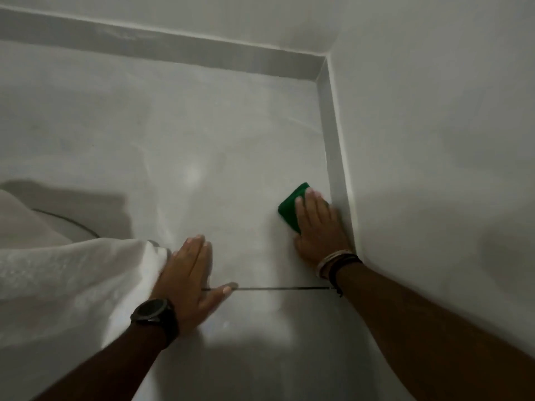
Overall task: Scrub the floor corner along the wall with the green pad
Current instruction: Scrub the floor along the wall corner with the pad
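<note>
The green pad [291,205] lies flat on the pale floor tile, close to the grey skirting [333,146] of the right-hand wall. My right hand [320,230] presses down on it, fingers spread over its near half, with its outer edge against the skirting. Only the pad's far and left parts show past the fingers. My left hand [189,277] rests flat on the floor to the left, fingers together, thumb out over a dark grout line [283,288]. It holds nothing. The floor corner [324,66] lies further ahead, where both skirtings meet.
White cloth [72,279] hangs in from the left and touches my left hand's outer edge. A dark thin cord [69,221] curves on the floor behind it. A white wall [434,140] rises on the right, another runs across the top.
</note>
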Action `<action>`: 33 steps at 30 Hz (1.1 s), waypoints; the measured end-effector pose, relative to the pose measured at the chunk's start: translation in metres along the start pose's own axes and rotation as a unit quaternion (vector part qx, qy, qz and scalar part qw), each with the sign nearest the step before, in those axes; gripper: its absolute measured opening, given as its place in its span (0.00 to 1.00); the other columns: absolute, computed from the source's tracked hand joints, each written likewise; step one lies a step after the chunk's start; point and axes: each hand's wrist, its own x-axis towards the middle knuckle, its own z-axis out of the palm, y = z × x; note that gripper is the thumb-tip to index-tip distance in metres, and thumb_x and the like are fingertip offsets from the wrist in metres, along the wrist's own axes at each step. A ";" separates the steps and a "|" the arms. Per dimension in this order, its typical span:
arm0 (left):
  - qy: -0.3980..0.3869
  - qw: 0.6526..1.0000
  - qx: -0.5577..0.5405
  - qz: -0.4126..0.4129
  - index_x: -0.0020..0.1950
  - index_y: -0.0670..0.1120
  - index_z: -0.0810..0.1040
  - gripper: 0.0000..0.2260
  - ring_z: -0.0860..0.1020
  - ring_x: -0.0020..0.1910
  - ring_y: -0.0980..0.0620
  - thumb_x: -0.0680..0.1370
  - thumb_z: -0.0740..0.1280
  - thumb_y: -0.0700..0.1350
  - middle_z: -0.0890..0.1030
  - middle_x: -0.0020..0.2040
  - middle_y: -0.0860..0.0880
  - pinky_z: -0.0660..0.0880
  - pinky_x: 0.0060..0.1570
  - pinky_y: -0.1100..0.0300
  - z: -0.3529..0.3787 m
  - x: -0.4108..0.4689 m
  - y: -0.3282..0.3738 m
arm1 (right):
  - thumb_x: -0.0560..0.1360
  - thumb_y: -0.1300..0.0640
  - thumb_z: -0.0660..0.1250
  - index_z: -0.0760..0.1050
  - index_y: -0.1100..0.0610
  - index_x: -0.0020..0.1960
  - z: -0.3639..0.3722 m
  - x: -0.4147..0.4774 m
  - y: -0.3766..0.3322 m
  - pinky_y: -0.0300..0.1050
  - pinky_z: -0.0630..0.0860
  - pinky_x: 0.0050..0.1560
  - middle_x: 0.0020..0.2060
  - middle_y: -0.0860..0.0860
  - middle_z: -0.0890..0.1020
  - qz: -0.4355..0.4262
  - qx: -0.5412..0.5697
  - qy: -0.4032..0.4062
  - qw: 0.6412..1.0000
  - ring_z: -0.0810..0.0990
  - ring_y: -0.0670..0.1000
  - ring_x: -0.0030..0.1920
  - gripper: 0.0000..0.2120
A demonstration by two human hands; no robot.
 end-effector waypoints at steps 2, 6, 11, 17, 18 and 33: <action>-0.014 1.000 0.014 0.006 0.79 0.38 0.62 0.46 0.59 0.80 0.38 0.76 0.58 0.73 0.60 0.81 0.39 0.39 0.77 0.52 0.013 -0.004 -0.004 | 0.72 0.47 0.54 0.59 0.59 0.73 0.006 0.014 0.005 0.68 0.72 0.59 0.71 0.63 0.69 -0.049 0.016 -0.036 0.998 0.68 0.65 0.70 0.32; 0.024 0.998 0.052 0.023 0.79 0.36 0.62 0.48 0.58 0.80 0.38 0.76 0.58 0.73 0.60 0.81 0.37 0.50 0.77 0.43 0.030 -0.007 -0.008 | 0.75 0.50 0.52 0.63 0.62 0.73 0.023 0.038 0.004 0.65 0.69 0.63 0.70 0.64 0.70 0.036 0.020 -0.021 0.999 0.69 0.64 0.69 0.29; 0.020 0.998 0.065 0.012 0.80 0.37 0.59 0.47 0.56 0.81 0.37 0.77 0.56 0.73 0.58 0.82 0.37 0.56 0.76 0.38 0.031 -0.006 -0.008 | 0.75 0.52 0.51 0.66 0.68 0.70 0.020 0.055 0.007 0.62 0.68 0.66 0.69 0.68 0.69 0.100 0.040 0.012 0.994 0.69 0.66 0.69 0.29; 0.002 0.997 0.078 -0.003 0.81 0.37 0.57 0.47 0.54 0.81 0.39 0.77 0.54 0.73 0.57 0.82 0.38 0.54 0.77 0.39 0.030 -0.005 -0.010 | 0.77 0.48 0.50 0.62 0.70 0.73 0.028 0.000 -0.002 0.61 0.64 0.69 0.71 0.68 0.66 0.093 0.059 0.033 0.993 0.65 0.66 0.71 0.32; 0.000 0.997 0.076 -0.004 0.81 0.38 0.57 0.47 0.54 0.81 0.39 0.77 0.53 0.73 0.57 0.82 0.38 0.54 0.77 0.39 0.030 -0.005 -0.010 | 0.78 0.47 0.49 0.60 0.69 0.73 0.030 -0.017 -0.007 0.61 0.64 0.70 0.72 0.67 0.65 0.096 0.067 0.035 0.993 0.64 0.66 0.72 0.32; 0.025 0.996 0.088 0.012 0.81 0.36 0.57 0.46 0.55 0.81 0.36 0.76 0.56 0.72 0.58 0.82 0.36 0.57 0.76 0.37 0.030 -0.013 -0.006 | 0.81 0.44 0.44 0.58 0.65 0.76 0.071 -0.214 -0.059 0.56 0.58 0.71 0.75 0.62 0.60 0.174 0.103 0.047 0.978 0.60 0.62 0.74 0.31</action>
